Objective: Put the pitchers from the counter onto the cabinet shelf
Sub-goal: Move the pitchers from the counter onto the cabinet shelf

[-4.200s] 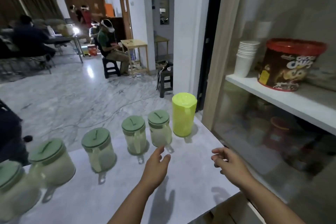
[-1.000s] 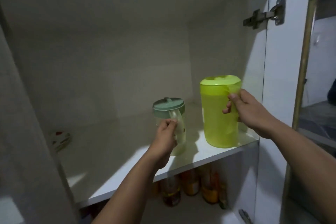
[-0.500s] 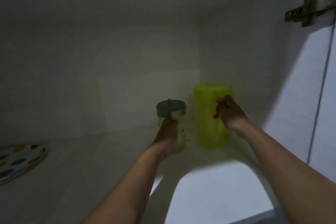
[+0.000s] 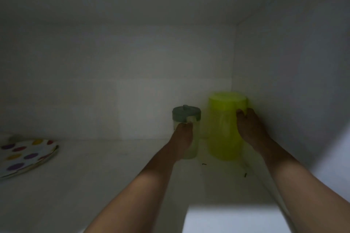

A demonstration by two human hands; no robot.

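Observation:
Deep inside the dim cabinet, a small clear pitcher with a grey-green lid (image 4: pixel 186 115) stands on the white shelf (image 4: pixel 94 176) near the back wall. My left hand (image 4: pixel 183 138) is wrapped around its handle side. Right of it, in the back right corner, stands a taller lime-green pitcher (image 4: pixel 223 128). My right hand (image 4: pixel 248 128) grips its right side. Both pitchers appear upright and seem to rest on the shelf. The two stand close together with a narrow gap between them.
A white plate with coloured dots (image 4: pixel 26 155) lies on the shelf at the far left. The cabinet's right wall (image 4: pixel 293 81) stands just beyond the green pitcher. A few dark specks (image 4: pixel 245 175) lie on the shelf in front of it.
Both hands have carried the pitchers from the shelf's front edge back into the far right corner. The view has moved further into the cabinet.

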